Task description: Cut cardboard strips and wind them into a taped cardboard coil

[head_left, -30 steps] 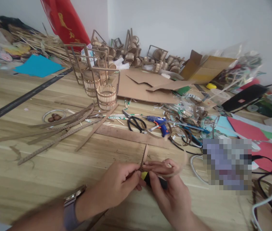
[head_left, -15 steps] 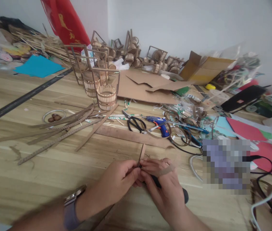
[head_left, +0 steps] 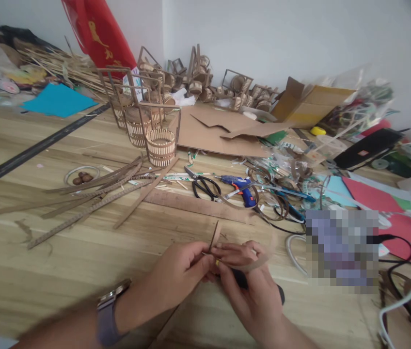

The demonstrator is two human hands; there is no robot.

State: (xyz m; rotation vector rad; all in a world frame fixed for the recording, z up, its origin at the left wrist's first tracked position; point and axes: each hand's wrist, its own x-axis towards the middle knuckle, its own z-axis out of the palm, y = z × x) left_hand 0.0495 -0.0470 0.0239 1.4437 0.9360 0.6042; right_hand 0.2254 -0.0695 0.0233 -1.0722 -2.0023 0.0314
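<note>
My left hand (head_left: pixel 176 277) and my right hand (head_left: pixel 251 291) meet over the wooden table (head_left: pixel 82 261) near its front edge. Both pinch a thin brown cardboard strip (head_left: pixel 215 234): one end stands up between the fingertips, the rest curves round my right fingers. A black-handled tool with a yellow part (head_left: pixel 242 280) lies in my right palm. I wear a watch (head_left: pixel 108 310) on my left wrist.
Long cardboard strips (head_left: pixel 92 194) lie to the left, a flat wooden ruler (head_left: pixel 198 205) just beyond my hands. Scissors (head_left: pixel 201 184), a blue glue gun (head_left: pixel 242 186), small woven baskets (head_left: pixel 160 145), cardboard sheets (head_left: pixel 220 131) and cables (head_left: pixel 398 271) crowd the back and right.
The strip's upright end has tilted slightly and my hands have shifted a little; the strip now curves round my right fingers more clearly.
</note>
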